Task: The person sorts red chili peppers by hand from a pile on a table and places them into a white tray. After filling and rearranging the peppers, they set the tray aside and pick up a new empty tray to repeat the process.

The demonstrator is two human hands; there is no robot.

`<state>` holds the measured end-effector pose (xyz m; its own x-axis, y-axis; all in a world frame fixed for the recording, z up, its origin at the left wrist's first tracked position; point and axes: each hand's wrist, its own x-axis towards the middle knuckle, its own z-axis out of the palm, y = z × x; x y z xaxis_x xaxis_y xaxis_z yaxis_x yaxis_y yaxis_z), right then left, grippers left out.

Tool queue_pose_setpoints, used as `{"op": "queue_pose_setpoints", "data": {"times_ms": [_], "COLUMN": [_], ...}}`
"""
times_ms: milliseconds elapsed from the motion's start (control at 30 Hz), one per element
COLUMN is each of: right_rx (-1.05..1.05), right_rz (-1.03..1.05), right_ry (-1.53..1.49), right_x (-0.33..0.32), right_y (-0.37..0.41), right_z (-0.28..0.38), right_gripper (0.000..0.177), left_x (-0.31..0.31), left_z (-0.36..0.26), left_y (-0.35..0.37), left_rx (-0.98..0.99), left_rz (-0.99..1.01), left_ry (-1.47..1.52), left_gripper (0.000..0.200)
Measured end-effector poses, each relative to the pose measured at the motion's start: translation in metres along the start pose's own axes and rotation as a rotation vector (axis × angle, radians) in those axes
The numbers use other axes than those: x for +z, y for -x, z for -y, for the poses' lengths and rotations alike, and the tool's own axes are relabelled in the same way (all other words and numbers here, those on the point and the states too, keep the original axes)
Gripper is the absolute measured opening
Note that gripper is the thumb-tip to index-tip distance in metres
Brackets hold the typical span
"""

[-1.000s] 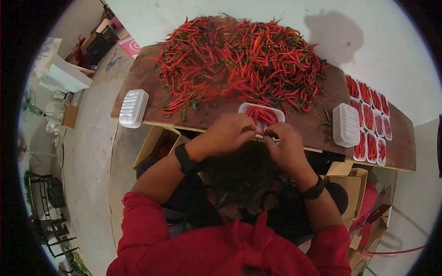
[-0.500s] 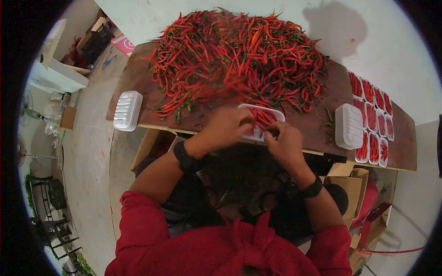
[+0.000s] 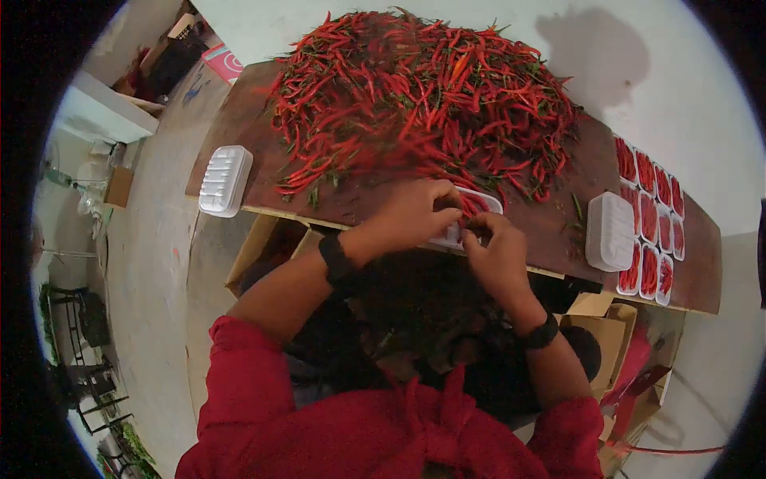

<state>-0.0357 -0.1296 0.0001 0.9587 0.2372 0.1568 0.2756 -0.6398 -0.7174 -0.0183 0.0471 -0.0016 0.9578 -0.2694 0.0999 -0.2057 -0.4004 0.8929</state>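
Observation:
A white tray [image 3: 488,199] of red chili peppers [image 3: 474,206] lies at the table's front edge, partly covered by both hands. My left hand [image 3: 419,209] reaches over the tray's left side, fingers bent and drawn together; what they hold is hidden. At the front right corner, my right hand [image 3: 496,249] pinches with thumb and forefinger, where a bit of red chili shows between the fingertips. Behind the tray rises a large heap of red chili peppers with green stems [image 3: 431,96].
On the brown table [image 3: 542,231], a stack of upturned white trays [image 3: 610,231] stands right and another [image 3: 225,182] left. Several trays filled with chilies [image 3: 648,215] sit in rows at far right. A cardboard box [image 3: 602,327] is below the table.
My left hand has moved right and closer to my right hand, now covering more of the tray. My right hand stays by the tray's front right corner. The camera view has shifted slightly.

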Motion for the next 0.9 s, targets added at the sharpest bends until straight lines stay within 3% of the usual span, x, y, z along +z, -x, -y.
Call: {"op": "queue_pose_setpoints", "data": {"times_ms": [67,300,400,467,600,900], "right_rx": [0.008,0.004,0.001,0.027,0.133,0.162], "right_rz": [0.008,-0.010,0.005,0.020,0.077,0.081], "right_ry": [0.023,0.070,0.116,0.141,0.216,0.299], "right_x": [-0.001,0.001,0.001,0.002,0.003,0.011], "right_y": [-0.002,-0.004,-0.006,-0.007,-0.010,-0.015], "right_z": [0.001,0.000,-0.002,0.000,0.005,0.005], "right_gripper": [0.020,0.020,0.022,0.023,0.025,0.025], "left_x": [-0.001,-0.008,-0.005,-0.005,-0.001,-0.003], "left_z": [-0.008,-0.009,-0.001,0.002,0.013,0.022], "left_y": [-0.002,-0.010,-0.010,-0.011,-0.011,-0.010], "left_rx": [-0.133,-0.191,-0.151,-0.134,-0.081,0.075], "left_rz": [0.032,0.111,0.081,0.095,0.031,-0.031], "left_ry": [0.065,0.062,0.088,0.021,-0.090,-0.321], "left_gripper": [0.018,0.019,0.018,0.024,0.022,0.018]}}
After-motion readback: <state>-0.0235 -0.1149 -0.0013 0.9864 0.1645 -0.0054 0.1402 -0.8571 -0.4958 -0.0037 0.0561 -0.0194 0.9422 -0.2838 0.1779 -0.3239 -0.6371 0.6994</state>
